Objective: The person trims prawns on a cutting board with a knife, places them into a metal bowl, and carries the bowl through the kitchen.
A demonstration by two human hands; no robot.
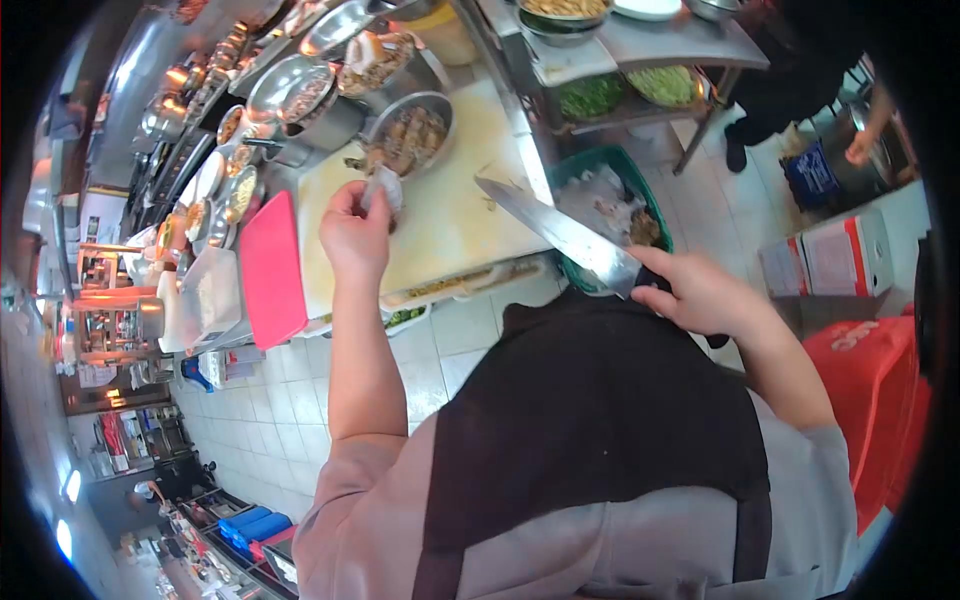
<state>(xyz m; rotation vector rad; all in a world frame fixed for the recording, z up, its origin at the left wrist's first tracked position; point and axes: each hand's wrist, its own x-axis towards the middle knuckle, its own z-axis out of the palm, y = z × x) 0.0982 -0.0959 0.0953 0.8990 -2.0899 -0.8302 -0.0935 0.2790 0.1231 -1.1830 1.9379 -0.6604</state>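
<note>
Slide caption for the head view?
Right hand holds a knife; left hand pinches a whitish item over the cutting board.

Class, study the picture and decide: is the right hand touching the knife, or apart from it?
Touching. The head view shows the right hand closed around the black handle of the knife.

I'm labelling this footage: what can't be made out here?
Head view:
Black knife handle: partly covered by the right hand.
Crumpled whitish scrap: partly covered by the left hand, material too blurred.
Dark-clothed person, top right: head cut off by the picture's dark edge.
</note>
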